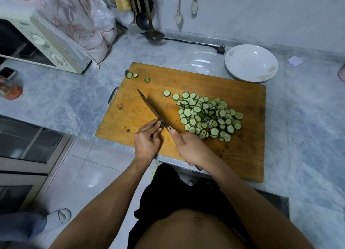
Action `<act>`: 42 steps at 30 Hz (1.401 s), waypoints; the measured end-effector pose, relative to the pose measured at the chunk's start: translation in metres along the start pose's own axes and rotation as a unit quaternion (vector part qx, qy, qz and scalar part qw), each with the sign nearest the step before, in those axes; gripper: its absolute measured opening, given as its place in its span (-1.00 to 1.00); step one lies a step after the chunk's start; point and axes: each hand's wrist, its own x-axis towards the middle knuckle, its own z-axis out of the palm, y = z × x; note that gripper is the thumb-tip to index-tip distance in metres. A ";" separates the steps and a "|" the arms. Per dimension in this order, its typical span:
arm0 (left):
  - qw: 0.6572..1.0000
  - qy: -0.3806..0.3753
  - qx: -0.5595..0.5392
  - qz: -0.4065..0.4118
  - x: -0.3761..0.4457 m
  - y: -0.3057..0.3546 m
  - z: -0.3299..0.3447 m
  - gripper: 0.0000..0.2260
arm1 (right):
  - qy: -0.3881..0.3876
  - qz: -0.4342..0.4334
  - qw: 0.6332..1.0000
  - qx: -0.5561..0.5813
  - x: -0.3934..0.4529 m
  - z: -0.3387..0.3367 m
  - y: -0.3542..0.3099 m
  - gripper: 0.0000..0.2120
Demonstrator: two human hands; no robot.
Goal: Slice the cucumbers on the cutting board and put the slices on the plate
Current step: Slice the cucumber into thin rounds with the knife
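Observation:
A wooden cutting board [233, 151] lies on the marble counter. On its right half sits a big heap of cucumber slices [209, 116]. My left hand [147, 140] pinches a short cucumber stub [160, 125] near the board's front edge. My right hand [190, 147] grips the handle of a knife [151, 108], whose blade rests against the stub and points away to the upper left. Three cucumber end pieces [128, 74] lie at the board's far left corner. A white plate [251, 62], with nothing on it, stands behind the board's right corner.
A microwave [46, 46] under a floral cloth stands at the far left. Ladles [149, 24] hang on the back wall, and a black cable with a plug [221, 49] runs along the counter. A glass jar [10, 89] sits at the left edge.

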 end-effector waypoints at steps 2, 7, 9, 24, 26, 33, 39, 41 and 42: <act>1.000 0.005 -0.001 -0.001 0.000 0.000 -0.001 -0.76 | 0.012 -0.004 1.000 -0.013 0.001 0.005 0.002 -0.43; 1.000 0.002 -0.004 -0.006 -0.001 0.004 -0.003 -0.77 | 0.015 -0.006 1.000 0.001 0.002 0.002 0.005 -0.41; 1.000 -0.001 -0.002 -0.012 0.000 0.003 -0.004 -0.77 | 0.018 0.006 0.999 0.030 0.002 -0.002 0.009 -0.39; 1.000 -0.006 0.002 0.006 0.001 0.005 -0.007 -0.79 | 0.039 -0.025 0.999 0.013 -0.015 -0.032 0.033 -0.43; 1.000 -0.001 0.002 0.005 0.001 0.008 -0.009 -0.79 | 0.050 -0.056 0.997 -0.009 -0.018 -0.027 0.032 -0.45; 1.000 -0.002 -0.016 -0.026 -0.002 0.012 -0.009 -0.79 | 0.067 -0.096 0.990 -0.075 -0.024 -0.021 0.029 -0.50; 0.999 0.006 -0.029 -0.043 -0.002 0.019 -0.011 -0.79 | 0.075 -0.103 0.987 -0.102 -0.023 -0.019 0.037 -0.50; 0.997 0.034 -0.033 -0.053 -0.002 0.021 -0.013 -0.80 | 0.076 -0.102 0.984 -0.125 -0.023 -0.019 0.039 -0.52; 0.996 0.068 -0.038 -0.051 -0.001 0.023 -0.016 -0.80 | 0.076 -0.101 0.983 -0.137 -0.023 -0.020 0.039 -0.52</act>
